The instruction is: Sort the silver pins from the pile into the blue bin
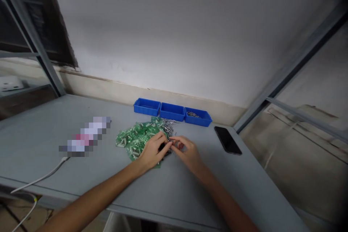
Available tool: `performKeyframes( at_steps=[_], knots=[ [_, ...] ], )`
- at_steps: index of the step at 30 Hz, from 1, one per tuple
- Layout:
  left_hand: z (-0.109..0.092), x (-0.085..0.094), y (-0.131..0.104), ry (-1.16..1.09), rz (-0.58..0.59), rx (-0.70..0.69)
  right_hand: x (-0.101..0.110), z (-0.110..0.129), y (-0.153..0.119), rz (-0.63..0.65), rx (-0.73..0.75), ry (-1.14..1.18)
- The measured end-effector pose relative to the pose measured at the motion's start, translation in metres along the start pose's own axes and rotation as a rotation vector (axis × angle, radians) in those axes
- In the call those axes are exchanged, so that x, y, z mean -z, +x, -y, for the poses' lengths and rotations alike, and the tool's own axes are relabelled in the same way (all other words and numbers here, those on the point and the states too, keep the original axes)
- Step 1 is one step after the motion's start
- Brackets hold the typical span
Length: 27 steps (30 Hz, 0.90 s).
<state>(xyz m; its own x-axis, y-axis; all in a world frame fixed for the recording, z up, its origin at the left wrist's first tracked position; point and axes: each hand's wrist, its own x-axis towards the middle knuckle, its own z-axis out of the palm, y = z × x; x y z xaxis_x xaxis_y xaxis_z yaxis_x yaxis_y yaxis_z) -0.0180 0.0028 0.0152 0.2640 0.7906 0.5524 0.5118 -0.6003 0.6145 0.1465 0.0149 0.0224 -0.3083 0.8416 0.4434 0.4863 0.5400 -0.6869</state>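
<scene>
Green plastic packets (138,132) with small metal pieces inside lie in a pile on the grey table. Loose silvery metal pieces (169,127) are heaped at the pile's right side. My left hand (154,148) is over the right part of the packets, its thumb and fingers closed around something dark that I cannot make out. Close beside it, my right hand (189,152) has its thumb and fingertips pinched together, nearly touching the left fingertips. Whatever the right fingers hold is too small to name.
Three blue trays (172,111) stand in a row behind the pile; the right one holds small metal pieces. A black phone (227,140) lies at the right. A blurred-out object (87,136) with a white cable (40,178) is at the left.
</scene>
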Motion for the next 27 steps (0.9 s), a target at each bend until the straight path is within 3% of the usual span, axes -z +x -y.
performKeyframes(
  at_steps=[5, 9, 12, 15, 17, 19, 27],
  knots=[
    [0.006, 0.002, 0.004, 0.034, -0.032, 0.004, 0.011, -0.003, 0.004, -0.077, -0.022, -0.048],
    [0.015, 0.005, 0.014, 0.087, -0.045, 0.001, 0.033, -0.03, 0.017, -0.234, -0.117, -0.075],
    [0.019, 0.004, 0.025, 0.103, 0.035, -0.028, 0.039, -0.046, 0.025, -0.287, -0.261, 0.044],
    [0.02, 0.0, 0.033, 0.05, 0.152, -0.117, 0.031, -0.048, 0.027, -0.206, -0.344, 0.27],
    [0.018, -0.004, 0.036, -0.034, 0.108, -0.121, 0.021, -0.045, 0.027, -0.062, -0.324, 0.398],
    [0.016, -0.006, 0.036, -0.12, 0.043, -0.085, 0.013, -0.042, 0.025, -0.01, -0.335, 0.447],
    [0.005, 0.003, 0.032, -0.331, -0.087, 0.12, 0.01, -0.015, 0.024, 0.038, -0.322, 0.456]
  ],
)
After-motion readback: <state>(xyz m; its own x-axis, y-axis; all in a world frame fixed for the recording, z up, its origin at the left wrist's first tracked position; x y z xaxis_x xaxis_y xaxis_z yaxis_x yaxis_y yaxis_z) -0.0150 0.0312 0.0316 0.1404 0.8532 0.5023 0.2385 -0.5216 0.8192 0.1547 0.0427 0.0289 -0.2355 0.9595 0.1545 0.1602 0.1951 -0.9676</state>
